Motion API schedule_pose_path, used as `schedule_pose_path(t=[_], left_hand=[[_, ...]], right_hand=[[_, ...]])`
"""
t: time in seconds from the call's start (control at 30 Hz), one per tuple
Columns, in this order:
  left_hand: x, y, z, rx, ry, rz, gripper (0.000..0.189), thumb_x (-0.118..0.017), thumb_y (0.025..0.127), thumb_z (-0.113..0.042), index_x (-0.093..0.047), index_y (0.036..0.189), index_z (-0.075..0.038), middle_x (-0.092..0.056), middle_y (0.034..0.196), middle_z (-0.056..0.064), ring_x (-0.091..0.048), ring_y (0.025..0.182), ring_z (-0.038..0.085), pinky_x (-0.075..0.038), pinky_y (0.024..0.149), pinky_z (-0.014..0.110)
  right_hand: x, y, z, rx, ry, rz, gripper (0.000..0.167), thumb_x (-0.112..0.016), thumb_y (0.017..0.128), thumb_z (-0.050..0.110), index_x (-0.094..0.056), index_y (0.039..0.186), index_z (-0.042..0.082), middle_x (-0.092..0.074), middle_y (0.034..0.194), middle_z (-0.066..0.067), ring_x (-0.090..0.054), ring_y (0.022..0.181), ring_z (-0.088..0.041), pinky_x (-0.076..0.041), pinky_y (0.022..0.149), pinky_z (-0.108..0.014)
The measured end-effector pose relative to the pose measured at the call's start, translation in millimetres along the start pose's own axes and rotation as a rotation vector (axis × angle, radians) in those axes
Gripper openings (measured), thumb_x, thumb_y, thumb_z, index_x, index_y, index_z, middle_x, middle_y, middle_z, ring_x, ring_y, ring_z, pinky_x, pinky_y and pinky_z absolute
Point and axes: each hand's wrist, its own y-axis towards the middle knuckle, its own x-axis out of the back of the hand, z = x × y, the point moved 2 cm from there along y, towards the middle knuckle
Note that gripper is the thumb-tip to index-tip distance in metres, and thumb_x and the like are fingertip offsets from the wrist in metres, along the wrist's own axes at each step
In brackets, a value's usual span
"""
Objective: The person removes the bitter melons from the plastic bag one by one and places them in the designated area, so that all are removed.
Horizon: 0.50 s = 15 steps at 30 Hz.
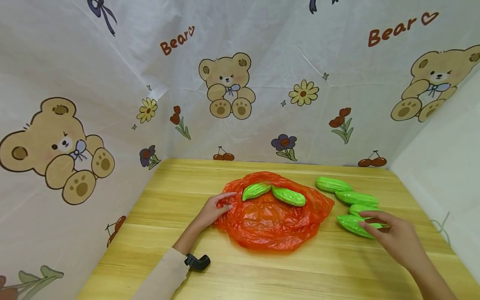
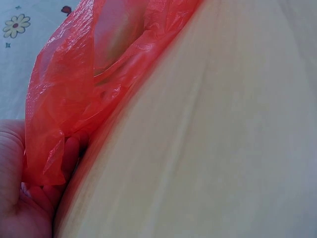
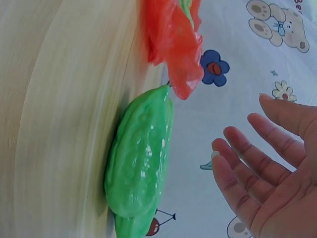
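Note:
A crinkled red plastic bag lies spread on the wooden table, its mouth gaping. My left hand holds its left edge; in the left wrist view the film passes between thumb and fingers. One green bitter melon and a second bitter melon lie in the bag's mouth, end to end. To the bag's right, several more glossy bitter melons sit in a slanting row. Over the nearest bitter melon hovers my right hand, fingers spread and holding nothing in the right wrist view.
The pale yellow wooden table meets a white cloth backdrop printed with bears and flowers at the back and left. A white wall with a thin cord borders the right side. A black band sits on the left wrist.

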Motion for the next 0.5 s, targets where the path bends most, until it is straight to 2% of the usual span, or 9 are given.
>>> schedule_pose_path(t=[0.1,0.3,0.5], left_hand=[[-0.7,0.4,1.2,0.003,0.003,-0.005,0.043,-0.068,0.096,-0.008,-0.065,0.138,-0.018,-0.057,0.145,0.004,-0.049,0.135,0.026,-0.051,0.096,0.037],[0.0,-0.2,0.0,-0.004,-0.012,0.020,0.043,-0.070,0.097,-0.013,-0.065,0.138,-0.021,-0.056,0.145,0.002,-0.047,0.137,0.025,-0.049,0.101,0.042],[2.4,-1.0,-2.9,-0.012,-0.003,0.029,0.042,-0.071,0.097,-0.020,-0.065,0.138,-0.026,-0.056,0.146,0.000,-0.044,0.139,0.025,-0.046,0.104,0.044]], right_hand=[[-5,0.1,4,0.020,0.013,-0.011,0.024,-0.081,0.087,0.012,-0.076,0.111,0.006,-0.076,0.098,-0.007,-0.063,0.078,0.010,-0.052,0.060,-0.013],[-7,-0.5,10,0.053,0.031,-0.034,0.025,-0.082,0.085,0.008,-0.076,0.109,0.007,-0.072,0.098,0.019,-0.060,0.085,0.014,-0.051,0.063,-0.012],[-4,-1.1,23,0.075,0.044,-0.038,0.025,-0.082,0.085,0.008,-0.077,0.109,0.009,-0.071,0.099,0.021,-0.060,0.086,0.015,-0.052,0.064,-0.012]])
